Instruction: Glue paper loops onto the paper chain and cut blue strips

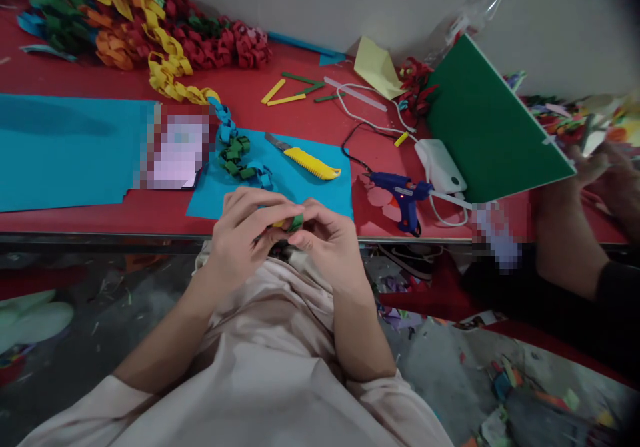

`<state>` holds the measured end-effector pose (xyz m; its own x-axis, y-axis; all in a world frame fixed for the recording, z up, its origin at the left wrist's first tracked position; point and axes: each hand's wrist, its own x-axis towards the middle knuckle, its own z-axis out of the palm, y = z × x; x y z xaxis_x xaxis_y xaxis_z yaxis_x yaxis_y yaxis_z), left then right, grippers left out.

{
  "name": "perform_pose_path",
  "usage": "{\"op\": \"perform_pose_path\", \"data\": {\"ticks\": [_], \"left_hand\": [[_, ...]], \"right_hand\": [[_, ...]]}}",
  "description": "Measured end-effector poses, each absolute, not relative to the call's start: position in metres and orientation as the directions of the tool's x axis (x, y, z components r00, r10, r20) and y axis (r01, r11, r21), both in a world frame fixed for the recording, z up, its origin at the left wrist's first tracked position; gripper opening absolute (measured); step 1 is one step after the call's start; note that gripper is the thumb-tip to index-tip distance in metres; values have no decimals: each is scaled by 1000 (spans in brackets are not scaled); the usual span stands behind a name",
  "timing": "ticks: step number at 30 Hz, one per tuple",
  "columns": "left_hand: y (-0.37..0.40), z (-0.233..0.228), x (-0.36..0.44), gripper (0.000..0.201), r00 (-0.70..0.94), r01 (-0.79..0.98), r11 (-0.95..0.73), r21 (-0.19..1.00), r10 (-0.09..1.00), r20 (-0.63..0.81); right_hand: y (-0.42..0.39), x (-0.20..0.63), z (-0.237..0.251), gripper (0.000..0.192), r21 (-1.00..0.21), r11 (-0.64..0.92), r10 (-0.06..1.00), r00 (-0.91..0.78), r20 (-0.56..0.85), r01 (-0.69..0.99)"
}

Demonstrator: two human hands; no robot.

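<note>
My left hand [243, 230] and my right hand [330, 240] meet in front of the table edge, fingers closed around a small green paper strip [296, 223]. A bit of yellow shows beside it between the left fingers; whether it is paper too I cannot tell. Just beyond my hands lies a paper chain [237, 148] of blue and green links that runs on into yellow ones [170, 67]. It rests partly on a blue paper sheet [320, 197]. On that sheet is a yellow utility knife [313, 163] with its blade pointing left.
Right of my hands a blue glue gun [397, 190] stands near a white power bank [440, 165]. Loose strips [287, 99] lie behind. A green board [493, 127] leans at the right, beside another person's hands [595, 173]. Blue sheets [65, 153] are stacked left.
</note>
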<state>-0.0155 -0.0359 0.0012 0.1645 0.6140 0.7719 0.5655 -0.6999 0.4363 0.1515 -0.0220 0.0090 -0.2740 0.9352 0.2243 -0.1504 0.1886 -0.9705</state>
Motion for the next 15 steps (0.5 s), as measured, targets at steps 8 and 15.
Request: {"op": "perform_pose_path", "data": {"ticks": [8,15], "left_hand": [[-37,1,-16,20,230,633,-694,343,592,773],[-29,-5,-17,19,215,658,-675,334,594,775]], "right_hand": [[-21,150,0,45,-960,250,943,-195,270,-123],[-20,150,-2,46,-966,236,945,-207,253,-106]]}}
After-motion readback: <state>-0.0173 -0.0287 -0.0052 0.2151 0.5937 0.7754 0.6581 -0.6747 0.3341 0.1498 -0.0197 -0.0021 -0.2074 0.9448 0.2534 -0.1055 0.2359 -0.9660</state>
